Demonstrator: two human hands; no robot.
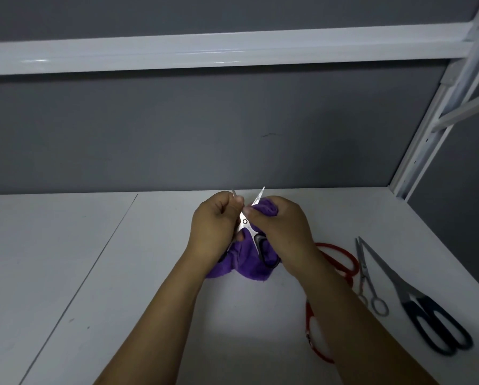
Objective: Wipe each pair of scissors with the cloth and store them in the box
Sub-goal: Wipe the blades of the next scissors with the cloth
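Head view shows two hands close together in the middle of the frame, over a white surface point(93, 259). The left hand point(214, 226) has its fingers curled and pinches one blade of the open scissors point(245, 222), whose two points stick up like a V. The right hand point(281, 226) is closed round a bunch of the purple cloth point(249, 263) and presses it on the other blade, while the rest of the cloth hangs down under both hands. Both arms come up from the bottom of the frame and the wrists bend in toward each other. I think the step now is wiping this pair. To do it well, the cloth should slide from the middle screw out to the tip, along the flat side and never across the sharp edge (that edge could nick a finger or snag the cloth). The left hand should hold firm so the blades do not snap together. More pairs wait at the lower right of the frame: red scissors point(344, 259) partly hidden by the right arm, small silver scissors point(367, 282), and big dark-handled scissors point(427, 312). The box is not in view, so I cannot tell if any pair is in it.
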